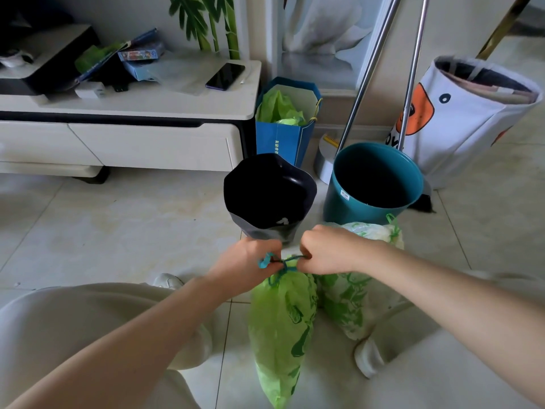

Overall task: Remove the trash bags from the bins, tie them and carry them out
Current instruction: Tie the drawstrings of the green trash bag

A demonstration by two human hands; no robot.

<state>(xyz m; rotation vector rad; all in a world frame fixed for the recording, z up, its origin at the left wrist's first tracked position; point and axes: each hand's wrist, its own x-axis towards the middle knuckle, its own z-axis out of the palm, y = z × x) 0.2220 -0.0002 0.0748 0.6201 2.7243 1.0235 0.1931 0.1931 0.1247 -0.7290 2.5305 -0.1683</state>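
pale floor tiles [118, 231] spread under us, and we take the teal bin [372, 184] as our landmark: it stands bare of any liner, with a black-lined bin [267, 199] just to its left. nearer to us than the teal bin, the green trash bag [281, 326] hangs with its long axis running down toward our knees, neck uppermost. our left hand [250, 261] and right hand [330, 250] are each clenched on an end of the teal drawstring [283, 262], pulling it level across the neck. a second tied bag [351, 290] sits beside it, touching. we judge both hands equally near; the knot wants cinching.
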